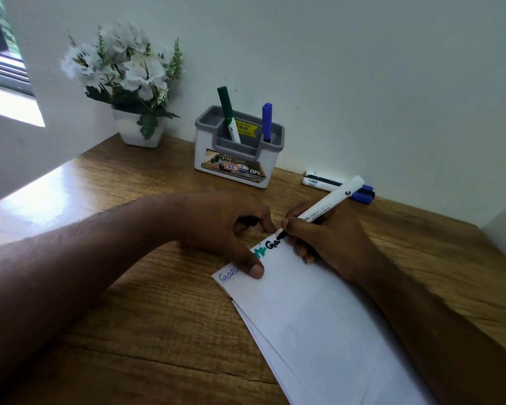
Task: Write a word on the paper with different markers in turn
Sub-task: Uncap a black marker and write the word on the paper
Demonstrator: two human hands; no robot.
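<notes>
My right hand [330, 244] pinches the black marker [324, 207], tip on the paper [319, 317]; my left hand [225, 229], fingers curled, presses it down.

Holder [237, 159] sticker reads "49.00", its label "42"; paper [319, 302] "Ga".

Our left hand [225, 229] covers most of the green word [260, 251] and the end of the thin blue word [228, 276] on the white paper sheet [319, 311], whose near end runs off the bottom edge. A dark object inside that hand's curled fingers is too hidden to identify. The black-tipped white marker [324, 204] crosses the capped markers lying by the wall [322, 181].
</notes>
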